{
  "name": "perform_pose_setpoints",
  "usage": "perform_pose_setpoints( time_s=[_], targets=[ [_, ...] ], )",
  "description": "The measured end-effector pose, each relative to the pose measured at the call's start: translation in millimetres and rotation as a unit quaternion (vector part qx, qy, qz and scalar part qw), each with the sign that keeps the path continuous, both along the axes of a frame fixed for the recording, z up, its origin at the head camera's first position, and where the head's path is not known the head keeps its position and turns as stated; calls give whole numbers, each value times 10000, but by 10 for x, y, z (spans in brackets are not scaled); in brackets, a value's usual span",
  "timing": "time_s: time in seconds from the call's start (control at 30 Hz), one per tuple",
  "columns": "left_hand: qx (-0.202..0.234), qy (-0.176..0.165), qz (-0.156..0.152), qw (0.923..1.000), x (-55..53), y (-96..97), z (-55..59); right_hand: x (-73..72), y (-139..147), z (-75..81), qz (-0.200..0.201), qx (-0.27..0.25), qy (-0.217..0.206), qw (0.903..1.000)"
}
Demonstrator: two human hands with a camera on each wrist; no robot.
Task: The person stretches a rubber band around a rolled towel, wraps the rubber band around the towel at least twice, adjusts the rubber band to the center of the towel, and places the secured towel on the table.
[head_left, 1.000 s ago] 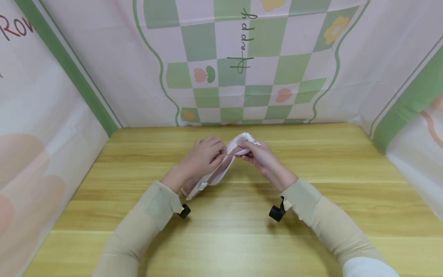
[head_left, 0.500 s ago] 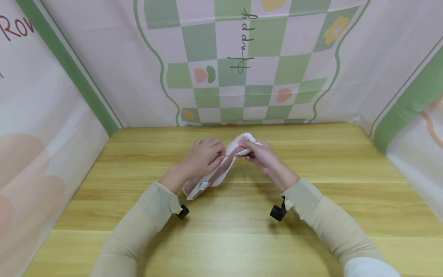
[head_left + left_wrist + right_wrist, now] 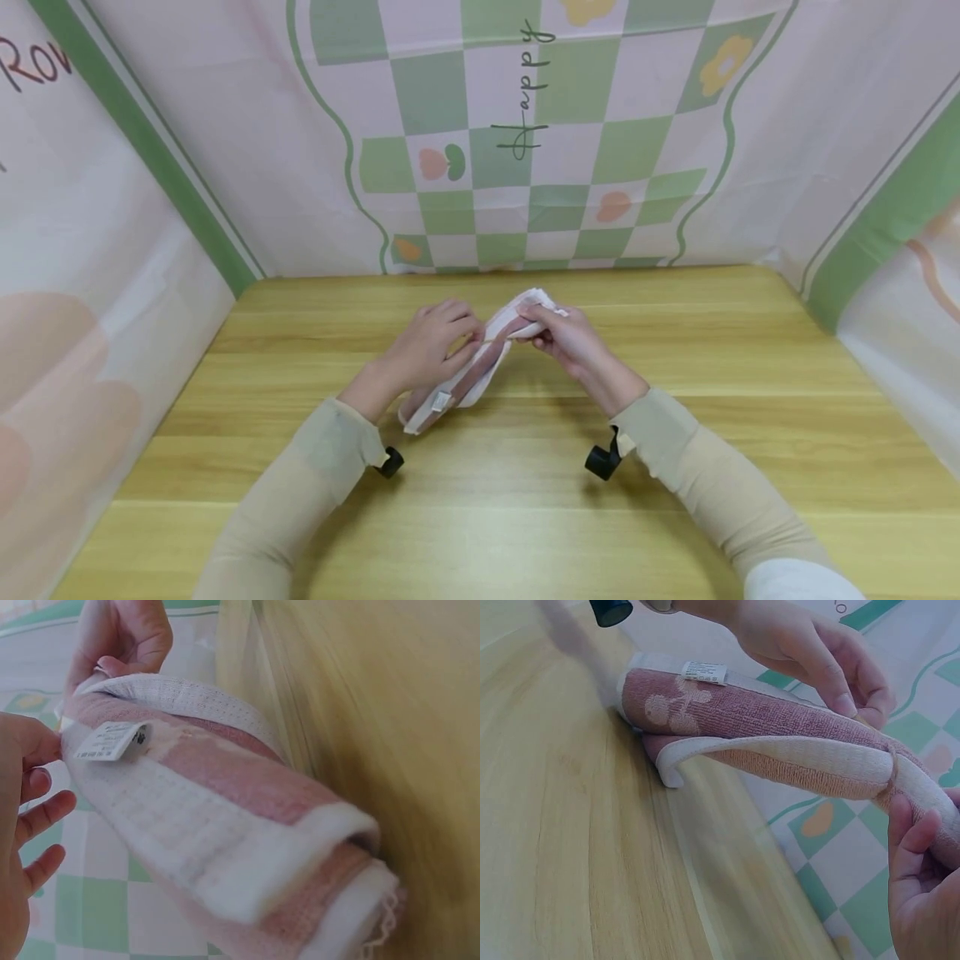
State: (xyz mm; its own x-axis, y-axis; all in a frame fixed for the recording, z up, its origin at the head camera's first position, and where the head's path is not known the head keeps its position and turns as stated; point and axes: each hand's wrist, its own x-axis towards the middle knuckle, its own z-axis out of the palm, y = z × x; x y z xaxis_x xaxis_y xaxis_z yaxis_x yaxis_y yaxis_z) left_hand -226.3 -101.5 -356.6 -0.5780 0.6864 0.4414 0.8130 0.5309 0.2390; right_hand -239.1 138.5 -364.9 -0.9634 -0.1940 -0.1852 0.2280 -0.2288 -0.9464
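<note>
A folded pink-and-white towel (image 3: 480, 371) is held slanting over the table, bunched at its middle by a thin tan rubber band (image 3: 894, 771). My right hand (image 3: 566, 337) grips its upper right end, thumb on top. On the other side, my left hand (image 3: 431, 346) pinches the band between thumb and index finger and draws it out from the cloth; its other fingers are spread loosely in the left wrist view. A white label (image 3: 114, 741) sticks out from the towel's edge. The lower left end of the towel hangs loose, its layers parting.
Under the hands lies a wood-grain table (image 3: 495, 517). A checked green-and-white fabric backdrop (image 3: 502, 208) stands along its far edge, with more printed fabric (image 3: 112, 275) at the sides. Small black cameras (image 3: 602, 461) hang from both wrists.
My left hand has shifted slightly left, away from the towel, stretching the rubber band so that more of it shows. My right hand and the towel have hardly moved.
</note>
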Motion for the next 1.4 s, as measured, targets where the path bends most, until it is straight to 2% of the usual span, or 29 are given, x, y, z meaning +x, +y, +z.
perform_pose_setpoints(
  time_s=[0.33, 0.57, 0.93, 1.2, 1.4],
  targets=[
    [40, -101, -54, 9999, 38, -55, -23, 5, 39, -7, 11, -163, -31, 9999],
    [7, -252, -15, 9997, 53, -79, -47, 12, 47, -14, 18, -99, -42, 9999],
    [30, -156, -52, 9999, 48, -77, -57, 15, 66, -4, 29, -133, -85, 9999],
    [33, -304, -77, 9995, 71, -80, -14, 21, 77, 30, -18, -265, -28, 9996],
    [-9, -270, -58, 9996, 78, -91, -28, 16, 85, 32, -17, -258, -25, 9997]
  ],
)
